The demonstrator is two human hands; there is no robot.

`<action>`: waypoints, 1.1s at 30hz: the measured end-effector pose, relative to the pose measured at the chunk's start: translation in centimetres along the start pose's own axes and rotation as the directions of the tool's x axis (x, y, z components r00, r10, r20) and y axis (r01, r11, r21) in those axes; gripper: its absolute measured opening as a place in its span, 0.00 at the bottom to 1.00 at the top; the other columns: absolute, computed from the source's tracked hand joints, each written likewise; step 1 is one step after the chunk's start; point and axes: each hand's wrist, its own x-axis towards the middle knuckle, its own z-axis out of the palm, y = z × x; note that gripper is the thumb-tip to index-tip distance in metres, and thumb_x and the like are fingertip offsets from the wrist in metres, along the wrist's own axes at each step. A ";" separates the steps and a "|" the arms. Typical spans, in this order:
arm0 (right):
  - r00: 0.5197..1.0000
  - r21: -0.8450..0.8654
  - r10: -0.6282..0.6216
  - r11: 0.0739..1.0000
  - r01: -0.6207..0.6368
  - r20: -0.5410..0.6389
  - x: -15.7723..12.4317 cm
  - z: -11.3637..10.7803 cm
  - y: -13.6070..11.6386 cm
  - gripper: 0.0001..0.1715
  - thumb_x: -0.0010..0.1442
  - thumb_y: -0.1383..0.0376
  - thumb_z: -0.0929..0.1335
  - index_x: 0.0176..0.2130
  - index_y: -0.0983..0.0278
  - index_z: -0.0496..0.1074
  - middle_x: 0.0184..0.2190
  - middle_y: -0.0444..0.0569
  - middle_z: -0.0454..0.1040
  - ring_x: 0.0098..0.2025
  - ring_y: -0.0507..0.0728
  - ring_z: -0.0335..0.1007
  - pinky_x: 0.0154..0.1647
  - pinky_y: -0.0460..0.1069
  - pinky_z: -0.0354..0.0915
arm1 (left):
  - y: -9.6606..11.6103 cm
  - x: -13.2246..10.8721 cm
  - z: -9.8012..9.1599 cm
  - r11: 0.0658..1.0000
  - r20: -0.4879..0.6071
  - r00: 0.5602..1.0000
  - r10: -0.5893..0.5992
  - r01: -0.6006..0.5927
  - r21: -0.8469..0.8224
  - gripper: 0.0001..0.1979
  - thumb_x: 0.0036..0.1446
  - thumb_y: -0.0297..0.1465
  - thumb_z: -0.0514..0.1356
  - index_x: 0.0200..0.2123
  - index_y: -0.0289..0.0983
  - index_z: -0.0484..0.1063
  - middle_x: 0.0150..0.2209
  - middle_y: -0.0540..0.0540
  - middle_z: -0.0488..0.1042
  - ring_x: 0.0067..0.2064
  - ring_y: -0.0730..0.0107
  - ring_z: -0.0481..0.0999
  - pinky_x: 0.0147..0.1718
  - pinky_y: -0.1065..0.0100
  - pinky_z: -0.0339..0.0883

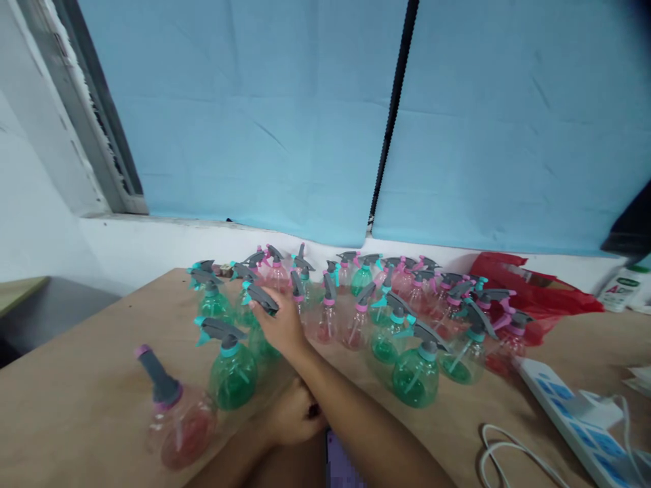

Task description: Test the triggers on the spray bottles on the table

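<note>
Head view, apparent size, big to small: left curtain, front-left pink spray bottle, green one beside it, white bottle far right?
1. Left curtain
2. Pink spray bottle
3. Green spray bottle
4. White bottle
Pink sits nearer the camera; true size against green unsure.

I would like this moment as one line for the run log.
right hand: grips grey spray head | left hand: curled, contents unclear | front left: pink bottle, standing on table
</note>
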 end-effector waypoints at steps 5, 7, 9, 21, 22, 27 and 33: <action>0.998 -0.066 0.027 0.998 -0.024 0.054 -0.4 0.4 0.8 0.14 0.66 0.57 0.68 0.46 0.61 0.79 0.38 0.47 0.81 0.39 0.57 0.76 0.44 0.50 0.70 | 0.1 -0.2 0.0 1.000 -0.015 1.000 -0.006 0.006 0.001 0.06 0.58 0.26 0.60 0.37 0.38 0.77 0.36 0.45 0.81 0.40 0.61 0.77 0.45 0.64 0.72; 0.994 -0.131 0.088 0.988 -0.079 0.070 -0.5 0.1 0.9 0.15 0.67 0.55 0.68 0.38 0.62 0.79 0.29 0.43 0.77 0.31 0.55 0.71 0.36 0.48 0.67 | -0.1 -0.2 0.1 1.000 0.018 1.000 -0.018 0.017 0.022 0.04 0.59 0.26 0.60 0.34 0.37 0.76 0.33 0.46 0.79 0.38 0.62 0.76 0.43 0.65 0.71; 0.989 -0.144 0.123 0.983 -0.110 0.082 -0.6 -0.3 0.8 0.14 0.65 0.55 0.69 0.37 0.62 0.78 0.28 0.42 0.76 0.30 0.54 0.71 0.35 0.47 0.66 | -0.2 -0.1 0.2 0.999 0.049 0.999 -0.019 0.017 0.034 0.07 0.60 0.26 0.60 0.29 0.37 0.73 0.28 0.48 0.76 0.33 0.66 0.75 0.38 0.68 0.69; 0.967 -0.305 -0.176 0.945 0.114 -0.185 1.6 -5.5 -3.3 0.18 0.69 0.62 0.65 0.56 0.61 0.74 0.54 0.53 0.79 0.58 0.60 0.75 0.63 0.56 0.66 | 0.0 0.2 -0.1 0.989 0.112 0.993 -0.026 0.009 0.149 0.16 0.59 0.26 0.57 0.20 0.37 0.57 0.18 0.55 0.60 0.22 0.75 0.57 0.26 0.68 0.50; 0.972 -0.361 -0.139 0.931 0.061 -0.192 2.1 -5.9 -3.2 0.21 0.68 0.63 0.66 0.59 0.63 0.72 0.57 0.55 0.78 0.60 0.62 0.74 0.64 0.57 0.65 | 0.0 0.2 -0.2 0.990 0.113 0.993 -0.019 0.003 0.141 0.17 0.61 0.27 0.56 0.20 0.38 0.57 0.18 0.55 0.58 0.22 0.75 0.57 0.26 0.68 0.49; 0.982 -0.574 0.163 0.797 -0.190 -0.098 3.2 -6.5 -1.8 0.33 0.66 0.60 0.70 0.66 0.68 0.66 0.56 0.61 0.78 0.59 0.67 0.75 0.61 0.58 0.66 | 0.4 0.6 -0.6 0.996 0.094 0.996 0.009 -0.018 0.093 0.20 0.65 0.30 0.54 0.20 0.38 0.55 0.18 0.54 0.56 0.22 0.75 0.55 0.25 0.67 0.47; 0.940 -0.754 0.333 0.599 -0.269 -0.071 2.8 -5.8 -0.5 0.15 0.66 0.62 0.71 0.50 0.65 0.78 0.45 0.59 0.82 0.48 0.65 0.79 0.47 0.52 0.67 | 0.2 0.6 -0.2 0.993 0.079 0.997 0.002 -0.011 0.116 0.18 0.62 0.27 0.54 0.19 0.37 0.56 0.17 0.55 0.56 0.21 0.76 0.53 0.25 0.67 0.45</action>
